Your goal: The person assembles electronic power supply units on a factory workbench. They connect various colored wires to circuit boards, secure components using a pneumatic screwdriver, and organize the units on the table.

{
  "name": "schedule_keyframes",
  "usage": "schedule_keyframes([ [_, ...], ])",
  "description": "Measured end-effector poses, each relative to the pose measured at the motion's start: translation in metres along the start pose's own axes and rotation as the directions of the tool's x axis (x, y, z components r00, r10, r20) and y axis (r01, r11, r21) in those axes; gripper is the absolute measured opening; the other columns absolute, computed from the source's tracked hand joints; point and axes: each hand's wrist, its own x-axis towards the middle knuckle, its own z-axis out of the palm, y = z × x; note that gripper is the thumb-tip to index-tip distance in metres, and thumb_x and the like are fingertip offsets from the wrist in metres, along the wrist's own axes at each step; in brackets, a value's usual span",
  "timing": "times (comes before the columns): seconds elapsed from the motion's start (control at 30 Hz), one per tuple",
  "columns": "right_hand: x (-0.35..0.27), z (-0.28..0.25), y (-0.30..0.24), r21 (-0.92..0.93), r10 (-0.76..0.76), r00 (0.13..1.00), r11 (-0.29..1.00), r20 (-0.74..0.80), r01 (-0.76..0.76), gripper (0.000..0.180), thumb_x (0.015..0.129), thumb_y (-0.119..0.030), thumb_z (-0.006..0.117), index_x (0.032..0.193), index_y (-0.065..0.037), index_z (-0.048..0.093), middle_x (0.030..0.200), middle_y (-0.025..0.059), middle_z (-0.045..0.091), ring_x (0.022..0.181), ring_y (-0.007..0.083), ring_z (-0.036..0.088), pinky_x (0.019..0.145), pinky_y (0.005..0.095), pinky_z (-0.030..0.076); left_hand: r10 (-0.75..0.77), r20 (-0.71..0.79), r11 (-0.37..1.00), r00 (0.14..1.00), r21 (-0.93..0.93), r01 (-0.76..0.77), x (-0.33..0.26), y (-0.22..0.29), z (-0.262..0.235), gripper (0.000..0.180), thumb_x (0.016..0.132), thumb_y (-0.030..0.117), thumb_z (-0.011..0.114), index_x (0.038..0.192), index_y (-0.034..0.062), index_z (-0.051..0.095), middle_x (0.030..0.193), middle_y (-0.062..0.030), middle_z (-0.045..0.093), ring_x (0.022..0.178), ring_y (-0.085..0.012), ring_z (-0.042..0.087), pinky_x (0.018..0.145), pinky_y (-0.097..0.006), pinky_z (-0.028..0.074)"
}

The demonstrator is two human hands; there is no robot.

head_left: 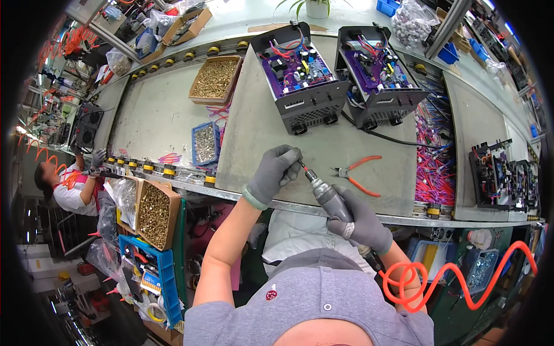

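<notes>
My right hand [365, 224], in a grey glove, is wrapped round a pneumatic screwdriver [329, 196] with a silver and grey body. Its bit points up and left toward my left hand [273, 176]. That gloved hand is pinched closed right at the bit's tip; whatever lies between the fingertips is too small to make out. Orange-handled side cutters [362, 175] lie on the board to the right of the screwdriver. Beyond my hands stand two black device housings, the left one [311, 104] and the right one [392, 102], their tops uncovered and purple circuit boards showing.
An orange coiled air hose [456, 277] loops at lower right. Left of the board sit a box of brass-coloured parts [214, 81] and a blue bin of silver parts [205, 144]. Red and purple wires [435, 155] fill the strip at right. Another person [78, 187] works at far left.
</notes>
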Motion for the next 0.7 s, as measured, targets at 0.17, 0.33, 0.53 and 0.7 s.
schedule_keyframes([
  [0.17,0.006,-0.003,0.030,0.740,0.000,0.928,0.603,0.373,-0.298,0.086,0.076,-0.052,0.073,0.140,-0.004,0.040,0.084,0.0058,0.057,0.059,0.0108,0.056,0.052,0.0227,0.046,0.094,-0.009,0.994,0.995,-0.061,-0.095,-0.007,0.004,0.012,0.027,0.096,0.027,0.054,0.090,0.0013,0.056,0.061,-0.0019,0.053,0.041,-0.0052,0.037,0.040,-0.020,0.029],
  [0.33,0.015,0.008,0.002,0.543,-0.023,0.974,0.833,0.225,-0.106,0.077,0.079,-0.054,0.068,0.131,-0.004,0.044,0.080,0.0059,0.057,0.056,0.0109,0.056,0.046,0.0232,0.043,0.149,-0.045,0.989,0.988,0.029,-0.147,-0.010,0.002,0.018,0.041,0.099,0.040,0.047,0.100,0.0018,0.060,0.067,-0.0020,0.056,0.047,-0.0056,0.041,0.043,-0.021,0.032],
  [0.53,0.049,0.009,-0.027,0.377,-0.057,0.997,0.926,0.049,0.034,0.069,0.079,-0.053,0.068,0.123,-0.003,0.046,0.079,0.0040,0.057,0.058,0.0099,0.055,0.048,0.0233,0.043,0.235,-0.480,0.954,0.845,-0.051,-0.295,0.057,0.016,-0.007,0.044,0.100,0.045,0.043,0.104,0.0065,0.065,0.078,-0.0008,0.059,0.056,-0.0066,0.047,0.050,-0.024,0.038],
  [0.7,0.063,0.015,-0.030,0.435,-0.053,0.997,0.900,0.052,0.025,0.057,0.083,-0.043,0.066,0.120,-0.004,0.047,0.080,0.0037,0.057,0.058,0.0094,0.055,0.049,0.0233,0.044,0.246,-0.415,0.932,0.876,-0.145,-0.331,0.098,0.032,-0.011,0.033,0.099,0.036,0.046,0.100,0.0100,0.066,0.081,-0.0006,0.062,0.063,-0.0082,0.052,0.059,-0.025,0.043],
])
